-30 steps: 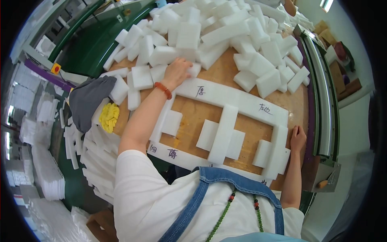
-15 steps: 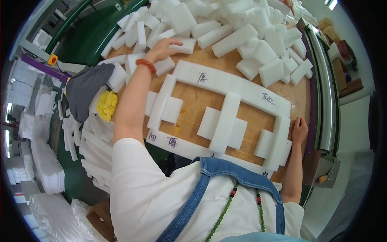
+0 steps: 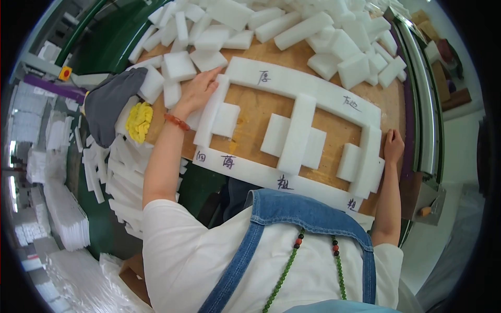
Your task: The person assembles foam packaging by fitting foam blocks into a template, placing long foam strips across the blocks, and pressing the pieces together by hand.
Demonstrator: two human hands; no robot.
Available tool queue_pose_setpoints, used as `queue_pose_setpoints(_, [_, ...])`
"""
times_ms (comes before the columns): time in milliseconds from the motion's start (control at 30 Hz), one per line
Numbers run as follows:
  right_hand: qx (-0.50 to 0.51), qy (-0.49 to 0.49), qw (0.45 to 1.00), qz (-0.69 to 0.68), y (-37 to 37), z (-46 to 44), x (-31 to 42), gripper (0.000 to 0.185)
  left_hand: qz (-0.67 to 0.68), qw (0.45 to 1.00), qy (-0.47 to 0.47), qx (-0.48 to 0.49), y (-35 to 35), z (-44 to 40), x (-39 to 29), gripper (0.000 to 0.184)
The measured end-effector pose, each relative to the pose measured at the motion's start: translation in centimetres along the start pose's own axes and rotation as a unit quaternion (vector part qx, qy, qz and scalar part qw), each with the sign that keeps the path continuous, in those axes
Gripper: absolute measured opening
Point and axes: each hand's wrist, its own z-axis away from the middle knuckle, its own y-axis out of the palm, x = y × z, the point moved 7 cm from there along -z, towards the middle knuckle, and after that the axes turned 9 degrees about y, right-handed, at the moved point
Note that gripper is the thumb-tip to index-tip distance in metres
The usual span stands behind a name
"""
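A ladder-like frame of white foam strips lies before me, its long far strip (image 3: 302, 83) and long near strip (image 3: 250, 172) marked with handwritten characters. Three shorter strips cross between them: a left one (image 3: 213, 115), a middle one (image 3: 297, 133) and a right one (image 3: 367, 156). Small foam blocks (image 3: 226, 120) sit beside these crosspieces. My left hand (image 3: 201, 91) is open, its stretched fingers lying along the outer side of the left crosspiece. Beside the frame's right end, my right hand (image 3: 394, 145) rests with fingers curled and nothing visible in them.
Loose white foam blocks (image 3: 302, 28) are heaped across the far side of the wooden table (image 3: 250, 99). A grey cloth (image 3: 112, 107) and yellow gloves (image 3: 139, 122) lie at the left. Along the right edge runs a metal roller (image 3: 417, 99). Foam stacks (image 3: 60, 208) stand at lower left.
My left hand has come back from a block in the heap to the frame's left end, carrying nothing. My right hand stays by the right end. The whole view has shifted slightly.
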Motion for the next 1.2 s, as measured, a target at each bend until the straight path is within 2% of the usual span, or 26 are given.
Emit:
queue_pose_setpoints(100, [-0.008,0.0,0.999,0.032,0.0,0.1,0.0,0.024,-0.149,0.984,0.095,-0.019,1.1,-0.5,0.6,0.047])
queue_pose_setpoints(200, [-0.022,0.008,0.999,0.046,0.3,0.0,-0.3,0.025,-0.167,0.981,0.096,-0.013,1.7,-0.4,1.0,0.048])
queue_pose_setpoints(267, [-0.042,0.0,0.998,0.051,0.1,0.2,-0.2,0.026,-0.281,0.959,0.04,-0.003,1.8,-0.5,1.7,0.051])
queue_pose_setpoints(367, [-0.032,0.031,0.998,0.047,0.8,0.0,-1.1,0.026,-0.351,0.936,0.039,-0.006,1.9,-0.4,0.8,0.053])
queue_pose_setpoints(433, [-0.033,0.049,0.997,0.04,1.0,0.1,-1.4,0.027,-0.451,0.893,0.015,0.005,1.8,-0.4,-1.2,0.054])
queue_pose_setpoints(533, [-0.015,0.053,0.998,-0.01,1.0,0.2,-1.5,0.027,-0.398,0.914,0.08,-0.023,3.0,-0.5,-4.1,0.055])
queue_pose_setpoints(600, [0.02,0.055,0.994,-0.093,0.9,0.4,-1.4,0.024,-0.35,0.928,0.119,-0.055,3.4,0.0,-5.9,0.056])
queue_pose_setpoints(667, [0.06,0.064,0.983,-0.161,0.2,1.3,-1.1,0.021,-0.172,0.964,0.205,-0.006,5.9,0.6,-10.3,0.058])
queue_pose_setpoints(700, [0.057,0.071,0.984,-0.156,-0.4,2.1,-1.0,0.021,-0.167,0.963,0.21,-0.001,7.4,1.5,-12.1,0.058])
queue_pose_setpoints(767, [0.09,0.071,0.96,-0.255,-2.4,4.6,0.2,0.02,-0.166,0.95,0.261,0.037,10.8,3.7,-15.9,0.057])
queue_pose_setpoints(800, [0.096,0.086,0.958,-0.255,-3.8,5.9,0.4,0.022,-0.15,0.949,0.27,0.06,12.0,4.3,-16.8,0.057])
queue_pose_setpoints(867, [0.106,0.105,0.955,-0.258,-5.9,8.4,0.3,0.024,-0.137,0.947,0.278,0.087,14.1,5.1,-17.6,0.057])
queue_pose_setpoints(933, [0.021,0.038,0.967,-0.251,-8.7,10.5,0.0,0.025,-0.141,0.95,0.266,0.086,15.4,4.9,-17.3,0.058])
queue_pose_setpoints(1000, [0.025,0.086,0.952,-0.291,-9.6,12.5,-0.8,0.025,-0.148,0.956,0.235,0.098,16.4,4.8,-16.8,0.059])
queue_pose_setpoints(1133, [0.043,0.107,0.953,-0.28,-8.8,15.4,-1.6,0.025,-0.181,0.959,0.197,0.095,16.8,4.7,-16.9,0.061])
queue_pose_setpoints(1200, [0.029,0.113,0.953,-0.281,-8.5,15.8,-1.2,0.024,-0.219,0.948,0.207,0.101,16.8,4.6,-17.1,0.062])
